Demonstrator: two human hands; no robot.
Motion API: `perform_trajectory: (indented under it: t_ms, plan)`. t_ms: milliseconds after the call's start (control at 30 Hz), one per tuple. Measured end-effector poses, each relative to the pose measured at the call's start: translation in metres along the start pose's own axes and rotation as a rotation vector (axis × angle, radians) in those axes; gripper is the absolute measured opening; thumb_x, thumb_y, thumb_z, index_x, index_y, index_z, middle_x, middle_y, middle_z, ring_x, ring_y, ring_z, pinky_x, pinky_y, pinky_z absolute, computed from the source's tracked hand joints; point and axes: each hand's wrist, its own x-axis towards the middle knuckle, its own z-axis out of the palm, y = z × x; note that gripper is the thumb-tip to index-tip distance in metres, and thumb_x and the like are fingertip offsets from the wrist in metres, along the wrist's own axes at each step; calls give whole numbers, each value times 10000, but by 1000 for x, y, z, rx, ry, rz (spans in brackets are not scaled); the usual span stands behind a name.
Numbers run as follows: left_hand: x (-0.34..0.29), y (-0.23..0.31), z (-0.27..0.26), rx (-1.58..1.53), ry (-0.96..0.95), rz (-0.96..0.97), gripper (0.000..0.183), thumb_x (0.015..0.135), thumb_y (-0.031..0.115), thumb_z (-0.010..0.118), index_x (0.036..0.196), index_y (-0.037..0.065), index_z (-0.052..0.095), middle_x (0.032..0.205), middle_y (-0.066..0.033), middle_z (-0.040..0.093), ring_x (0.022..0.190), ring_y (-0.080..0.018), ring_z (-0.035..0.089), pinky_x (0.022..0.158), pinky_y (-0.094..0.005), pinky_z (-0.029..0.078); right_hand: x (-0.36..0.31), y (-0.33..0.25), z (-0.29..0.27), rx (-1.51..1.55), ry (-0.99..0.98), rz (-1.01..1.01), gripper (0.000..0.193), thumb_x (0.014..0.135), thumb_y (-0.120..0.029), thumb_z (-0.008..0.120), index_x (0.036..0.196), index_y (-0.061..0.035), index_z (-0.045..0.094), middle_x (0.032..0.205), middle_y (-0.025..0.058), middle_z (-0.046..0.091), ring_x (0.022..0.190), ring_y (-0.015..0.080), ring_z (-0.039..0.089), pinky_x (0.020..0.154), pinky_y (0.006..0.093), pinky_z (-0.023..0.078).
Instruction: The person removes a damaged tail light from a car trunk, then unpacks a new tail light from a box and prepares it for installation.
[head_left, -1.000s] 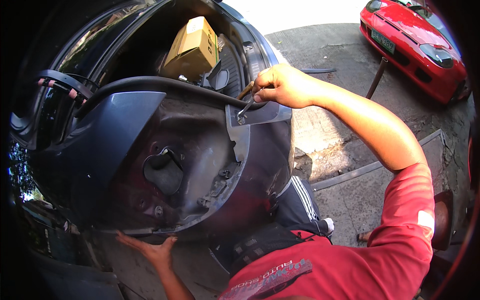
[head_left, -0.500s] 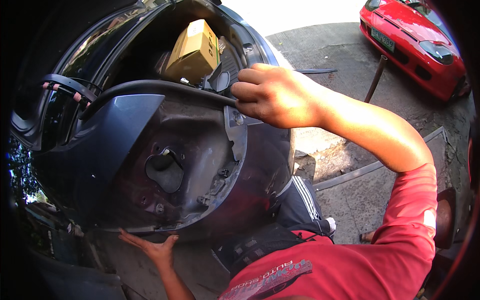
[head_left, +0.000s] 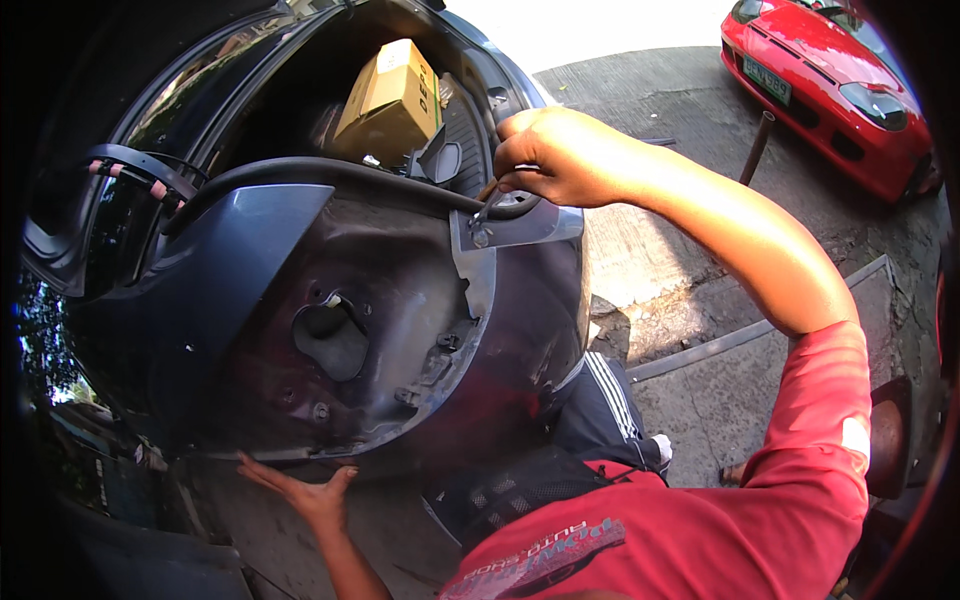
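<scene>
Here the right hand point(head_left: 552, 156) holds a tool point(head_left: 488, 211)

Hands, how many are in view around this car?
2. The right hand holds a slim tool over the dark car, right of the cardboard box in the picture; the left hand is spread at the car's lower edge. Others could be hidden.

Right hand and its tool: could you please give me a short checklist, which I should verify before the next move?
1. Right hand grips the tool: ok.
2. Tool's lower end is at the car's corner panel: ok.
3. Tool is fully seated: cannot tell, too small.
4. Left hand is at the car's lower edge, fingers spread: ok.
5. Box is apart from the right hand: ok.
</scene>
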Motion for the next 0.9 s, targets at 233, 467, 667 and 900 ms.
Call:
perform_trajectory:
  t_ms: [233, 467, 667, 900]
  plan:
    - [1, -1, 2, -22, 8, 6, 1769, 458, 794, 962, 1757, 78, -3, 1813, -240, 56, 1674, -479, -32, 1319, -675, 86, -4, -22, -3, -243, 151, -443, 138, 785, -165, 759, 881, -67, 746, 975, 67, 592, 992, 276, 640, 810, 384, 560]
    - [-2, -12, 1, 31, 18, 32, 1779, 461, 825, 941, 1758, 97, -35, 1814, -247, 46, 1675, -480, -10, 1320, -675, 85, 0, -52, -7, -404, 187, -581, 144, 736, -188, 745, 793, -57, 726, 945, 31, 613, 931, 231, 624, 774, 335, 543]
    - [-2, -13, 3, 14, 34, 51, 1760, 488, 872, 897, 1758, 100, -46, 1810, -262, 49, 1674, -478, 5, 1319, -678, 86, 16, -3, 2, -100, 106, -360, 177, 850, -189, 802, 891, -41, 715, 933, 110, 583, 975, 304, 631, 802, 446, 534]
    - [2, -3, 2, 35, 16, 53, 1730, 518, 892, 870, 1759, 100, -38, 1806, -269, 58, 1670, -491, 9, 1316, -684, 78, -13, 23, 20, 148, 18, -1, 186, 937, -209, 811, 954, -36, 746, 867, 131, 622, 845, 341, 667, 783, 467, 533]
